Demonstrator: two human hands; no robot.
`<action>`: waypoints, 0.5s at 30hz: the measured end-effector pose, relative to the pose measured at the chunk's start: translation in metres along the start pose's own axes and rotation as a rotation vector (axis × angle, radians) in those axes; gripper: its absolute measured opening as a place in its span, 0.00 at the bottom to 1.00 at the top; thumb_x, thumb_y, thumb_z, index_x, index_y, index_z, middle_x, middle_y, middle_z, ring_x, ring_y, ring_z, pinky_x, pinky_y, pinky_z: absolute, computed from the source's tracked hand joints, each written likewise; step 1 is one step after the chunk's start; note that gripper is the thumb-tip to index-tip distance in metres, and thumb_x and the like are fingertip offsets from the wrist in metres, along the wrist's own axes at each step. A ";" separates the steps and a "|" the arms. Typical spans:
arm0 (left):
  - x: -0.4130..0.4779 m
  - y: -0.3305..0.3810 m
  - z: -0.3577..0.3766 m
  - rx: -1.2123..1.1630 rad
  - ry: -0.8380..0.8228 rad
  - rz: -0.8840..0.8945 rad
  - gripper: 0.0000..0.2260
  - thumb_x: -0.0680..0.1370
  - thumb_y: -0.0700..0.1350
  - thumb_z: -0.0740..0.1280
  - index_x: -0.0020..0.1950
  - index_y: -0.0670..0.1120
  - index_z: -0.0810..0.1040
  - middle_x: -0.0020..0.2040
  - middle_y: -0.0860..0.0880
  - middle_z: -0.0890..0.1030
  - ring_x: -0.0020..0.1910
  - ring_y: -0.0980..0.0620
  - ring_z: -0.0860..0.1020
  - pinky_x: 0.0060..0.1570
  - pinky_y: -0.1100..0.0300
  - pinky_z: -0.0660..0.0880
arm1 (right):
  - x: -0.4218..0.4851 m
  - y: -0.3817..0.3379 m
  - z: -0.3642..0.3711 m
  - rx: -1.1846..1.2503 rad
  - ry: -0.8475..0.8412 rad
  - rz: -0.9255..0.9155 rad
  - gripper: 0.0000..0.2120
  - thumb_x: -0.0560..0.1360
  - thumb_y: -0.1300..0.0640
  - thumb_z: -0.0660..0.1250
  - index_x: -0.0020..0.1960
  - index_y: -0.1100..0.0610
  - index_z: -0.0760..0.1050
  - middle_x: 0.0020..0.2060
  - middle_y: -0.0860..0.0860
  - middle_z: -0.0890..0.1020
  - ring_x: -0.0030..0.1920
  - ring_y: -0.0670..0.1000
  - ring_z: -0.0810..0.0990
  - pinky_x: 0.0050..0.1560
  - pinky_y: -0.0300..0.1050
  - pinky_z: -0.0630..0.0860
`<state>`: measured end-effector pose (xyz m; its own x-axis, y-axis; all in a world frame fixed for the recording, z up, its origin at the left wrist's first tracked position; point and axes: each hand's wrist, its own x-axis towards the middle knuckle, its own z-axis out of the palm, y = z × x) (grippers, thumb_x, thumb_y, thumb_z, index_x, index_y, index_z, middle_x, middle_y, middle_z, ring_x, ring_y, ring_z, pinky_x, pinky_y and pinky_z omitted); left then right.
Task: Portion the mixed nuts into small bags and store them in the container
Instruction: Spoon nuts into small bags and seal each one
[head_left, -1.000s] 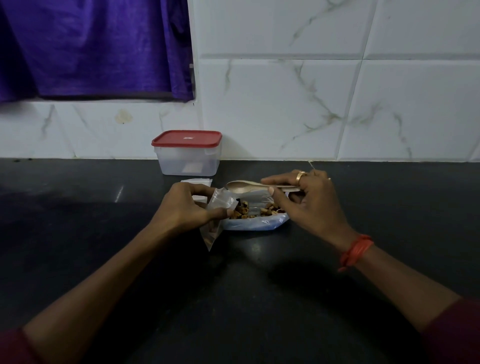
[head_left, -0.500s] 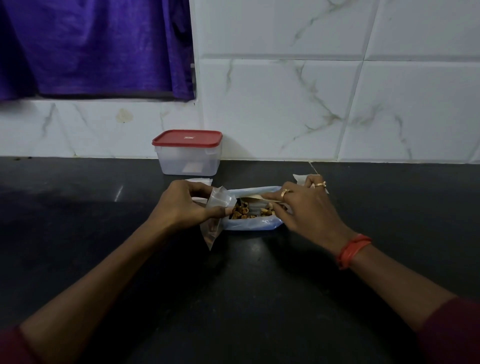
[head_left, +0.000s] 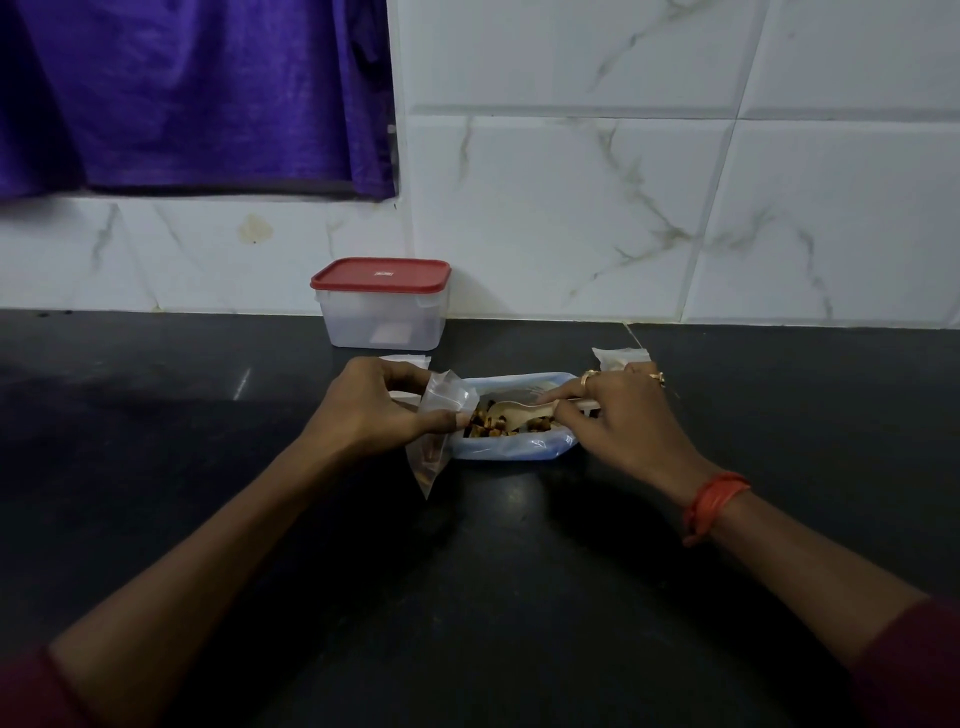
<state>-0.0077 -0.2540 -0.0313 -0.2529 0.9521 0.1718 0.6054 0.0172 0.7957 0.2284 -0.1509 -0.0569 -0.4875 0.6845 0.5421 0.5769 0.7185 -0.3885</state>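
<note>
A big clear bag of mixed nuts (head_left: 511, 447) lies on the black counter in front of me. My left hand (head_left: 374, 405) pinches a small clear bag (head_left: 434, 447) by its mouth, just left of the nuts; the bag hangs down to the counter. My right hand (head_left: 618, 421) grips a pale wooden spoon (head_left: 511, 411), whose bowl is down among the nuts (head_left: 485, 423). A clear container with a shut red lid (head_left: 382, 304) stands against the wall behind. Small bags lie at the back left (head_left: 408, 359) and back right (head_left: 618, 356).
The black counter (head_left: 208, 441) runs the whole width, with a white marble-tiled wall (head_left: 623, 208) behind it. A purple cloth (head_left: 197, 93) hangs at the upper left.
My right hand has lowered the spoon from above the big bag into the nuts and pushed its bowl leftward towards the small bag. My left hand has stayed put.
</note>
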 end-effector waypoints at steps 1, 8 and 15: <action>0.000 0.000 0.000 0.002 -0.004 0.002 0.20 0.58 0.59 0.76 0.48 0.56 0.81 0.51 0.57 0.81 0.52 0.56 0.79 0.50 0.58 0.77 | 0.000 -0.001 0.001 0.012 -0.011 0.021 0.15 0.74 0.51 0.62 0.52 0.48 0.86 0.40 0.48 0.87 0.38 0.47 0.80 0.49 0.45 0.72; 0.001 0.000 0.002 0.035 -0.001 0.011 0.17 0.66 0.52 0.79 0.52 0.53 0.83 0.55 0.52 0.82 0.55 0.53 0.80 0.57 0.52 0.78 | -0.002 -0.011 0.003 0.131 -0.133 0.211 0.11 0.77 0.56 0.66 0.51 0.48 0.86 0.44 0.45 0.87 0.46 0.46 0.82 0.49 0.44 0.78; 0.000 0.001 0.002 0.062 0.000 0.016 0.18 0.66 0.53 0.79 0.54 0.53 0.82 0.55 0.53 0.82 0.52 0.54 0.80 0.50 0.57 0.79 | -0.001 -0.009 0.001 0.200 -0.097 0.447 0.16 0.76 0.53 0.66 0.32 0.55 0.83 0.27 0.47 0.83 0.34 0.44 0.80 0.37 0.40 0.70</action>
<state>-0.0056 -0.2533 -0.0317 -0.2429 0.9525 0.1839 0.6548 0.0211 0.7555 0.2234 -0.1577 -0.0543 -0.2849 0.9326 0.2217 0.6107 0.3548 -0.7079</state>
